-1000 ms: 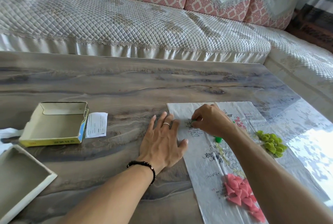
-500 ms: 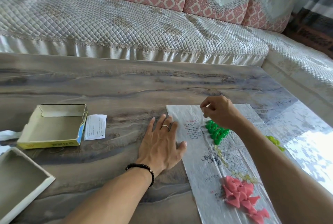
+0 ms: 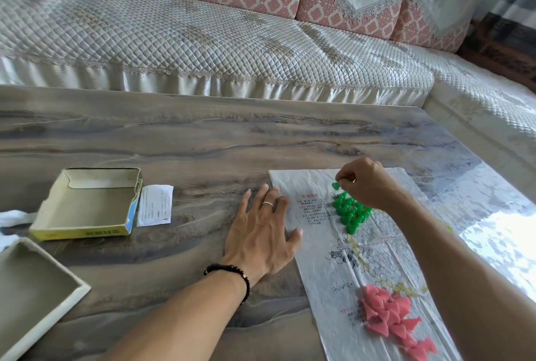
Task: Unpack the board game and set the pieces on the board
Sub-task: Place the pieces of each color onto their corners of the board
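Observation:
A thin plastic board sheet [image 3: 324, 259] printed with a hexagon grid lies on the table at the right. Several green pieces [image 3: 349, 211] stand in a triangle at its far end. My right hand [image 3: 367, 185] pinches one green piece [image 3: 336, 186] just above that triangle's far tip. My left hand [image 3: 261, 234] lies flat with spread fingers, pressing the sheet's left edge onto the table. A loose pile of pink pieces [image 3: 391, 318] lies at the sheet's near end. A trace of yellow-green pieces shows behind my right forearm.
An open yellow box half [image 3: 84, 230] sits at the left of the marble-patterned table [image 3: 188, 143], with a white paper slip [image 3: 153, 205] beside it. Another box half [image 3: 72, 292] is at the lower left. A quilted sofa [image 3: 203, 38] runs behind the table.
My right hand has lifted off the standing green pieces and moved toward the sheet's far end, now pinching a single green piece. My left hand has stayed flat in place.

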`<state>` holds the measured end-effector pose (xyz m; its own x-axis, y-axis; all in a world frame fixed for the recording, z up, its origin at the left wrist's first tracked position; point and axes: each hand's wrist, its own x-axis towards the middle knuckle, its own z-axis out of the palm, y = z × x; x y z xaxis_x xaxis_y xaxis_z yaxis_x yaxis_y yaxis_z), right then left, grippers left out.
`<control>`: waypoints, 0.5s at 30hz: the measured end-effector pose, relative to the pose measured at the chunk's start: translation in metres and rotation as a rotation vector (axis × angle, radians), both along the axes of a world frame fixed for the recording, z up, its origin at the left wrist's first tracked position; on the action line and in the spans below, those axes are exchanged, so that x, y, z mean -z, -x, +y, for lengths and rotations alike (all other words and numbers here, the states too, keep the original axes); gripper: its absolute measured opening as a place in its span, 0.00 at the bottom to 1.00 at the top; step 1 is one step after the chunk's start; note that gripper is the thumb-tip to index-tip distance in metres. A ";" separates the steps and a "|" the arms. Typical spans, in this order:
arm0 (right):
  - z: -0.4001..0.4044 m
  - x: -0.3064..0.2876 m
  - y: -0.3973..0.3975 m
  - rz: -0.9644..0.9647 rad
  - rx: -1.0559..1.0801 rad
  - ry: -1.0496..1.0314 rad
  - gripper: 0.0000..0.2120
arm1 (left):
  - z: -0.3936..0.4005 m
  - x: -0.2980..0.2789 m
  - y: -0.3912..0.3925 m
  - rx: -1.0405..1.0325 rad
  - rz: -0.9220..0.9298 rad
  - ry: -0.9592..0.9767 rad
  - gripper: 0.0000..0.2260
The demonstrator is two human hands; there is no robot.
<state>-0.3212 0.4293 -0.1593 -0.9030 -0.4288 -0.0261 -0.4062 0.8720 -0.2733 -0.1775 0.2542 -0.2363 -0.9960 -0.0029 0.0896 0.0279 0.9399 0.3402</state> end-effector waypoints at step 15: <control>-0.004 0.016 0.011 0.004 -0.048 -0.164 0.08 | 0.000 0.000 0.000 0.001 0.006 -0.004 0.29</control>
<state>-0.3326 0.4254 -0.1754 -0.8818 -0.4617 -0.0959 -0.4492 0.8844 -0.1270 -0.1773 0.2542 -0.2361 -0.9954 -0.0027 0.0955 0.0304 0.9386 0.3436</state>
